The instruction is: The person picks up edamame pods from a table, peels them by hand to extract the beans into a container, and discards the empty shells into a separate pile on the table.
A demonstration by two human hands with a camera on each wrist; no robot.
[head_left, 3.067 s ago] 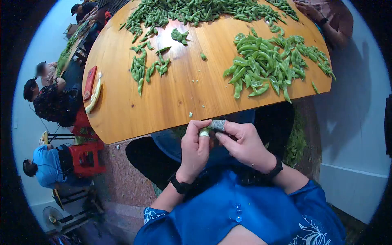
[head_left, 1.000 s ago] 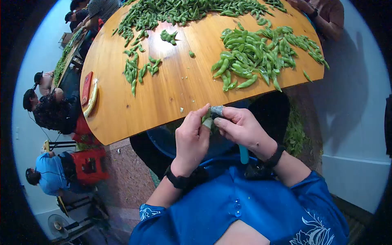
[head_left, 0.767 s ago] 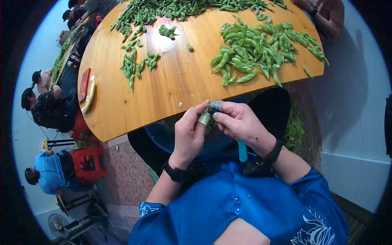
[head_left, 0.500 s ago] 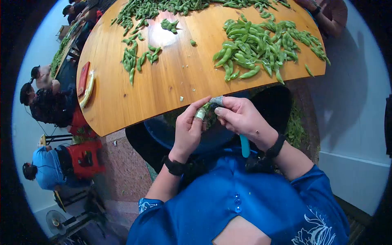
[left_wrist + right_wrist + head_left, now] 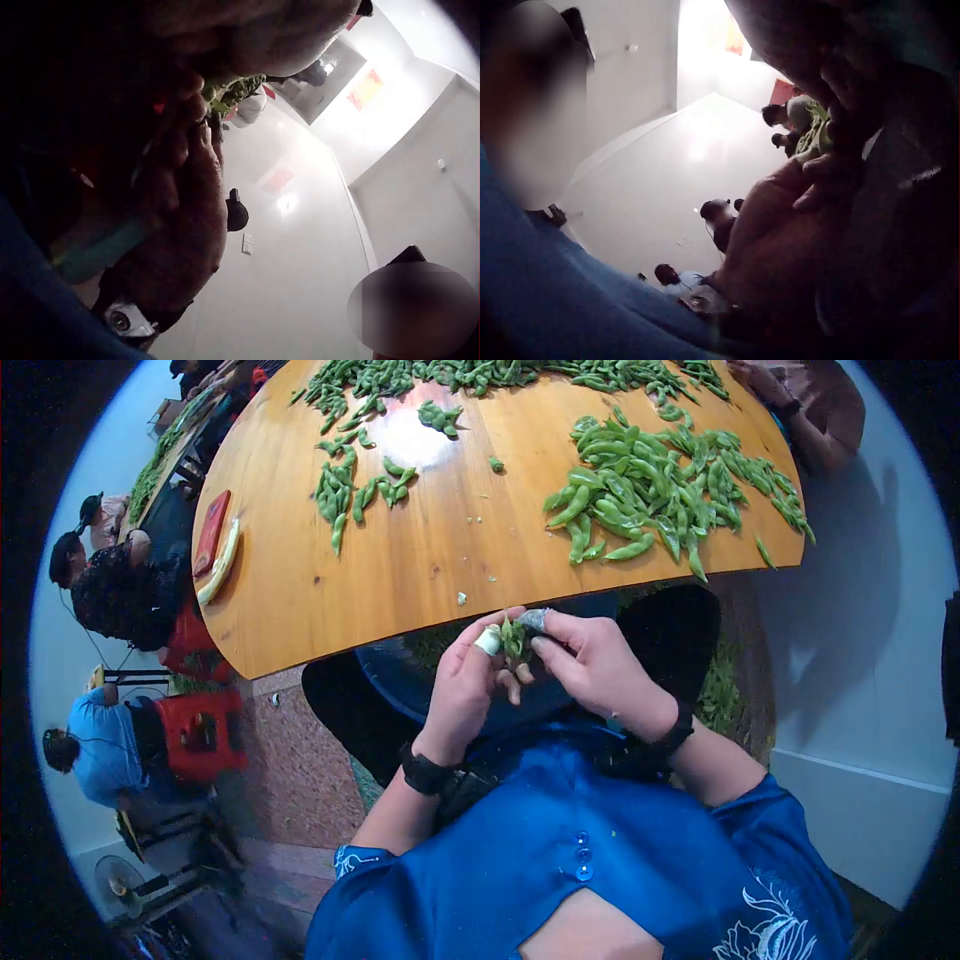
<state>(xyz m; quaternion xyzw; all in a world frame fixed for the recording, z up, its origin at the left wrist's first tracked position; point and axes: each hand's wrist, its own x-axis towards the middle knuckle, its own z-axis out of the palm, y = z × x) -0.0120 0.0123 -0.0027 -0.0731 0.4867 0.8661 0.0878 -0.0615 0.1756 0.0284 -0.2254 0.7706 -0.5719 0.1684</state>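
In the head view, my left hand (image 5: 462, 678) pinches a small bunch of green bean pods (image 5: 514, 641) just beyond the table's near edge. White wrapping covers the left thumb tip. My right hand (image 5: 612, 668) meets it from the other side, thumb and grey-wrapped index finger at the bunch. In the left wrist view, a teal handle (image 5: 101, 251) sticks out from under the right hand's curled fingers; its working end is hidden. The bunch of green bean pods (image 5: 814, 141) also shows between the fingers in the right wrist view. Below both hands sits a blue tub (image 5: 385, 678).
On the wooden table (image 5: 400, 580), a pile of flat green pods (image 5: 650, 490) lies right, a large heap of pods (image 5: 480, 375) at the back, and a few pods (image 5: 337, 490) left. A red phone-like object (image 5: 212, 532) lies at the left edge. Other people sit around.
The bunch of pods now shows more openly between the hands, which have parted slightly. The teal handle, visible under the right hand half a second ago, is hidden in the head view.
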